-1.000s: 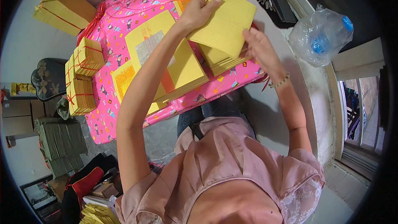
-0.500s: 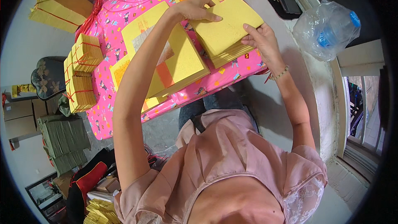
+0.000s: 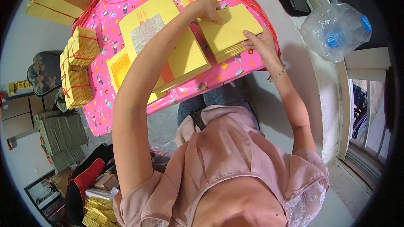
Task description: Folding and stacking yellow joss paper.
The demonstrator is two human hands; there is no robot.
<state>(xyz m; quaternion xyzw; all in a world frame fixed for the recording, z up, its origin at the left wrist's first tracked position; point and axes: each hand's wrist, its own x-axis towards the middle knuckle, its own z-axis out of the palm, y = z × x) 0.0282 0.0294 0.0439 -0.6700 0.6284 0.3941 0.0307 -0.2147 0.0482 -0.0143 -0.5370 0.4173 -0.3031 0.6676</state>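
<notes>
Both hands gripped a yellow paper stack [image 3: 229, 31], left hand [image 3: 209, 10] on top, right hand [image 3: 261, 44] at its edge; tied bundles [image 3: 78, 65] lay finished, loose sheets [image 3: 168, 46] remained

Tied bundles of yellow paper [image 3: 78, 69] stood at the pink table's left edge. A clear plastic bag [image 3: 334, 27] holding a blue-capped bottle lay on the right ledge.
</notes>
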